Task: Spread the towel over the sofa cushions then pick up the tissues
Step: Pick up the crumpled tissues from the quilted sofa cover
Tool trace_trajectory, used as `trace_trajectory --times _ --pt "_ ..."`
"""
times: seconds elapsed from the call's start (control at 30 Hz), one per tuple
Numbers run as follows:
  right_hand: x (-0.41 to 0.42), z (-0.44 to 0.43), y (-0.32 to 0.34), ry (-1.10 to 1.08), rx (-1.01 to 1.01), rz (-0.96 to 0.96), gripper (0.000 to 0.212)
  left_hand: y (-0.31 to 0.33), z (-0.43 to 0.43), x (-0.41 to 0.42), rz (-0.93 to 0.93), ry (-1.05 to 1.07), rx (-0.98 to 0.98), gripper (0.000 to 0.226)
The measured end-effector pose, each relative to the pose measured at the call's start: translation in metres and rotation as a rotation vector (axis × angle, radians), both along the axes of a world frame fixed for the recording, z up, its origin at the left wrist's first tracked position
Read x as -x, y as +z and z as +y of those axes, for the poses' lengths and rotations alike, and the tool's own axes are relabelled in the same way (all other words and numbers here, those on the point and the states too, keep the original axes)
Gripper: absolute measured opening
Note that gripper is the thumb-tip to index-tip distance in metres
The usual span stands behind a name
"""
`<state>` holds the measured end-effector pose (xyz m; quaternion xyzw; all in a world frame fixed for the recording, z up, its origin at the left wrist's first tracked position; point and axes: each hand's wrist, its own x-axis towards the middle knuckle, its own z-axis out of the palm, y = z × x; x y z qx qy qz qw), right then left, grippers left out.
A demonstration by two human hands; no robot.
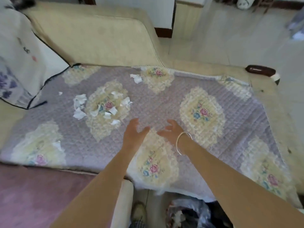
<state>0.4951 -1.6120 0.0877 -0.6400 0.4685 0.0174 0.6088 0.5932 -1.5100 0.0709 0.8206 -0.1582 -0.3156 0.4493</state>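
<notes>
Towel (148,99), quilted lilac with cream floral medallions, lies flat over the sofa (98,38) seat. Crumpled white tissues (79,105) sit scattered at its left. Left hand (134,132) and right hand (171,130) hover above it, fingers loosely spread, holding nothing.

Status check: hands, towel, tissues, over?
Both open, empty: left hand, right hand, over the towel. Towel spread out. Scattered tissues on it, left of hands. Nothing blocking them.

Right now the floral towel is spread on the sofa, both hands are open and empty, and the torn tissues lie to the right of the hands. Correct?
Not quite. The head view shows the tissues lying left of and beyond the left hand and right hand, on the towel. The rest holds.
</notes>
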Motion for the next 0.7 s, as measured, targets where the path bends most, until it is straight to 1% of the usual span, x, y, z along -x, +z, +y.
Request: trace_trajectory --times 0.1,0.2,0.33,0.4,0.5,0.6,0.67,0.7 --pt "-0.059 -0.002 0.03 0.051 0.018 -0.052 0.073 0.027 0.009 -0.051 -0.033 0.105 0.046 0.055" --pt "-0.12 -0.008 0.047 0.129 0.03 -0.088 0.075 0.04 0.016 -0.108 -0.069 0.172 0.061 0.053" --pt "-0.197 -0.023 0.044 0.203 0.075 -0.086 0.072 0.033 0.018 -0.181 -0.096 0.217 0.041 0.055" --pt "-0.24 -0.032 0.026 0.252 0.084 -0.059 0.074 0.013 0.017 -0.219 -0.074 0.226 0.015 0.058" --pt "-0.283 -0.039 -0.01 0.308 0.121 0.025 0.076 -0.023 0.017 -0.251 -0.028 0.245 -0.013 0.059" --pt "-0.311 -0.041 -0.063 0.366 0.146 0.129 0.074 -0.072 0.017 -0.266 0.021 0.246 -0.1 0.06" --pt "-0.319 -0.044 -0.091 0.4 0.181 0.201 0.073 -0.099 0.017 -0.266 0.017 0.209 -0.158 0.062" --pt "-0.323 -0.045 -0.103 0.418 0.201 0.234 0.073 -0.113 0.016 -0.265 -0.014 0.17 -0.189 0.064"
